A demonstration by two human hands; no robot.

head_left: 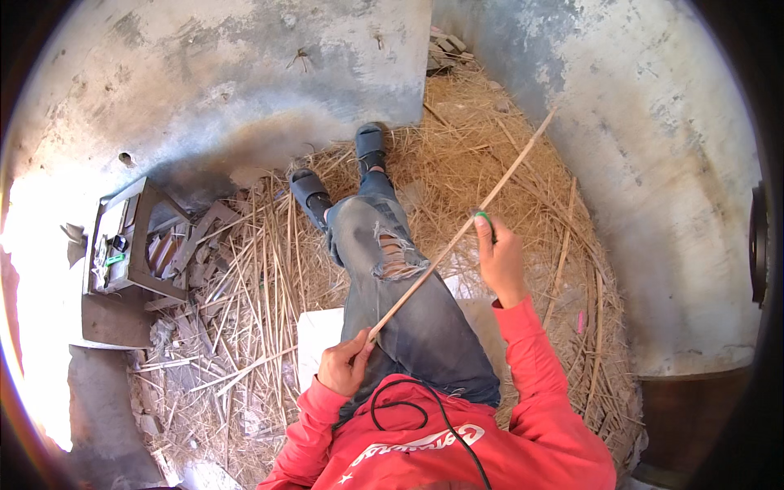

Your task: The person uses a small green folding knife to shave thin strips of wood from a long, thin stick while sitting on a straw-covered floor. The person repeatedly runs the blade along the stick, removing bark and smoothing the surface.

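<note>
I sit on a white block [318, 335] with my legs crossed, in ripped grey jeans and black sandals. My left hand [345, 363] pinches the near end of a long thin cane [523, 159] that runs diagonally up to the right across my lap. My right hand [500, 257] grips a small tool with a green handle [483, 217] and presses it against the cane near its middle. The tool's blade is hidden behind the cane and my fingers.
Dry straw and split cane strips [253, 278] cover the ground around my feet and to both sides. A low wooden stool frame [135, 237] lies at the left with small items on it. Grey concrete walls [637, 122] rise behind and to the right.
</note>
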